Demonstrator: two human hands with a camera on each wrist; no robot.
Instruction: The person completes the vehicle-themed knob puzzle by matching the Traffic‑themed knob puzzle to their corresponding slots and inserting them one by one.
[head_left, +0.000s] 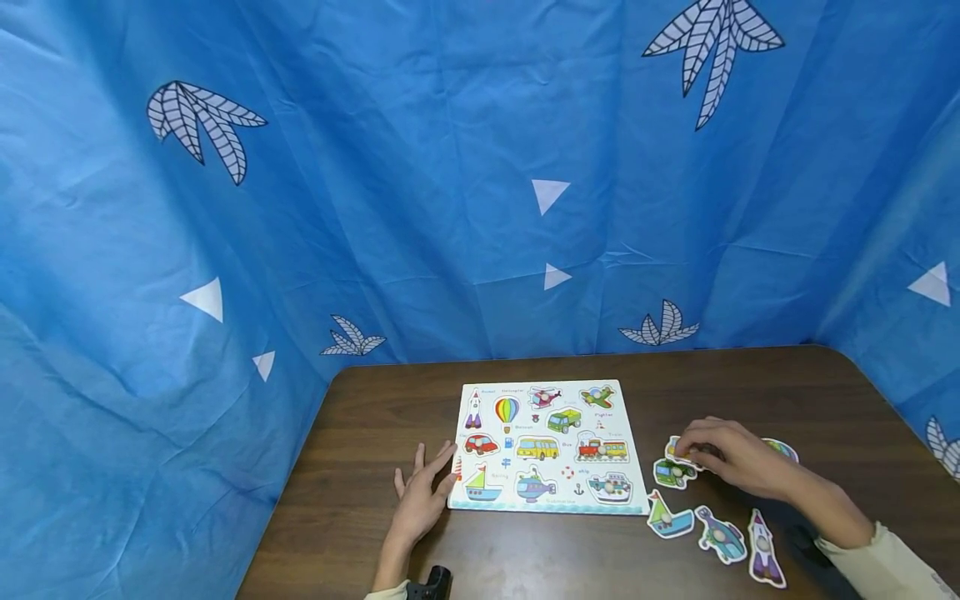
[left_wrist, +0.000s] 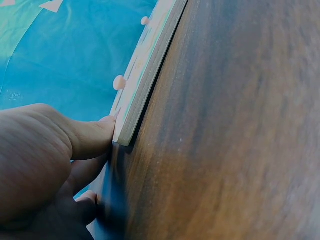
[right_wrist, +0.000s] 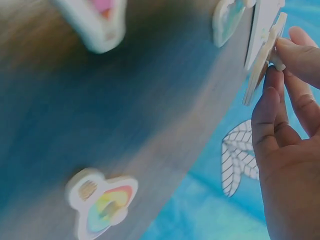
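My left hand (head_left: 422,500) is at the left edge of a white wooden puzzle board (head_left: 517,504) printed with vehicles. In the left wrist view its thumb (left_wrist: 92,137) touches the board's edge near a corner, fingers loosely extended. My right hand (head_left: 738,457) is to the right of the board, pinching a small knobbed puzzle piece (right_wrist: 260,67) between thumb and fingers. Yellow shows on this piece in the head view, but the hand hides most of its picture. Just below it lies a green truck piece (head_left: 672,475).
Nearer the front lie a sailboat piece (head_left: 670,518), a submarine piece (head_left: 722,537) and a rocket piece (head_left: 763,554). A balloon piece (head_left: 782,449) shows partly behind the right hand. The brown table (head_left: 375,417) ends at a blue curtain (head_left: 450,208).
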